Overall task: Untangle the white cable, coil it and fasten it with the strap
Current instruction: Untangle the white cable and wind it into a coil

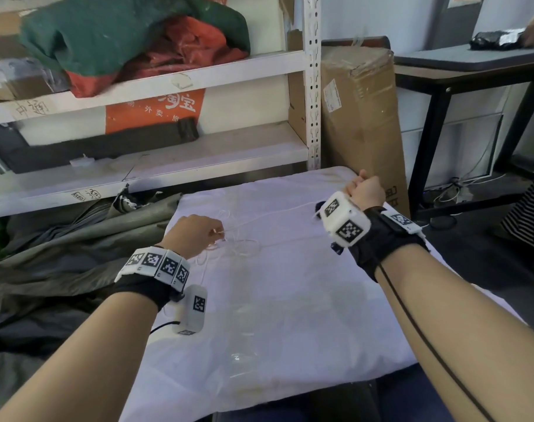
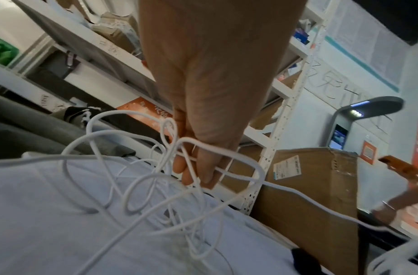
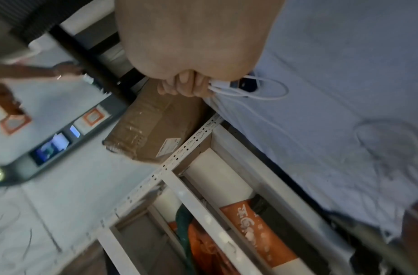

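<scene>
**Thin, limp cable: hold the strands, not the knot**

The white cable [image 2: 142, 188] lies in a loose tangle on the white sheet [image 1: 290, 300]. I judge it light, floppy and slick, so it will likely snag rather than slide. My left hand [image 1: 195, 236] pinches strands at the tangle; my right hand [image 1: 366, 190] is curled round a small coiled end with the dark strap [image 3: 247, 84], one strand running between the hands.

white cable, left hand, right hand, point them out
white cable [image 2: 137, 197], left wrist view, on a tangled loop above the sheet
left hand [image 1: 195, 236], head view, on the back of the hand
right hand [image 1: 366, 190], head view, on the back of the fist
</scene>
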`<state>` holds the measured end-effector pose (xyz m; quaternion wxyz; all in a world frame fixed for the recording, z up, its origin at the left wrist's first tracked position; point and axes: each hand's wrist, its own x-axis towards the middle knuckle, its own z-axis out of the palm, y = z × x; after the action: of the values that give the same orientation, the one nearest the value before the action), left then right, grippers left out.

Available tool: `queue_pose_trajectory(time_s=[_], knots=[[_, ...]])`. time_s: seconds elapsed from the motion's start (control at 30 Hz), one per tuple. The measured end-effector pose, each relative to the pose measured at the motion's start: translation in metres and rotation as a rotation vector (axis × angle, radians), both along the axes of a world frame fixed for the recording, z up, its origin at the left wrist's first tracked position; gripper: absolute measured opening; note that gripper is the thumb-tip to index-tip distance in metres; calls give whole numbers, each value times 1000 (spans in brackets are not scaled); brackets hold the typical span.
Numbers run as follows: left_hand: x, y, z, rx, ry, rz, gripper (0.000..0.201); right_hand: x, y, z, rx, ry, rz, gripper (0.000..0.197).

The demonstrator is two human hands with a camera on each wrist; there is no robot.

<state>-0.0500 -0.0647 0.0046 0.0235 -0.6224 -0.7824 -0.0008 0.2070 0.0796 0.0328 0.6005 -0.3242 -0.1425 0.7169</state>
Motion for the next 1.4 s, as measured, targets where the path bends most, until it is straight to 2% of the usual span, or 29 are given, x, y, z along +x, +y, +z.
queue_pose_trajectory(time_s=[0.07, 0.2, 0.33, 0.47, 0.53, 0.57, 0.7, 0.8, 0.83, 0.9, 0.97, 1.0, 1.07, 1.1, 1.2, 1.27, 1.33, 1.4], knots=[[7, 0, 4, -49, 108, -90, 25, -6, 1, -3, 33, -48, 1, 31], [23, 0, 17, -119, 272, -246, 28, -21, -11, -3, 212, -205, 195, 27], [41, 2, 25, -139, 288, -356, 25, -43, -27, -2, 429, -574, 435, 30], [51, 3, 23, -166, 265, -372, 24, -53, -40, -3, 387, -641, 554, 28], [51, 3, 20, -158, 167, -319, 25, -52, -40, -5, 340, -663, 624, 28], [50, 3, 19, -127, 52, -253, 27, -50, -40, -6, 333, -697, 666, 29], [22, 10, 11, 234, -651, 172, 30, -40, -40, -6, 313, -851, 853, 30], [11, 11, 13, 320, -1077, 356, 30, -36, -40, -6, 288, -933, 1044, 30], [14, 11, 15, 290, -1120, 382, 29, -35, -40, -6, 282, -938, 1092, 32], [20, 12, 19, 215, -1031, 368, 28, -35, -41, -5, 287, -956, 1150, 35], [30, 15, 21, 260, -879, 298, 31, -36, -43, -3, 295, -982, 1161, 36], [36, 14, 24, 308, -869, 258, 32, -37, -44, -3, 299, -993, 1156, 36], [51, 12, 32, 310, -994, 148, 35, -40, -45, -3, 315, -1023, 1136, 37], [58, 11, 37, 240, -1037, 80, 38, -41, -45, -2, 325, -1039, 1126, 36], [68, 10, 44, 45, -999, -41, 32, -42, -45, -2, 352, -1052, 1113, 35], [62, 12, 43, 100, -1060, -9, 24, -40, -43, -2, 360, -1020, 1135, 34], [51, 14, 39, 221, -1202, 74, 22, -37, -41, -2, 369, -950, 1208, 32], [43, 16, 33, 327, -1270, 133, 22, -34, -41, 0, 360, -795, 1307, 32]])
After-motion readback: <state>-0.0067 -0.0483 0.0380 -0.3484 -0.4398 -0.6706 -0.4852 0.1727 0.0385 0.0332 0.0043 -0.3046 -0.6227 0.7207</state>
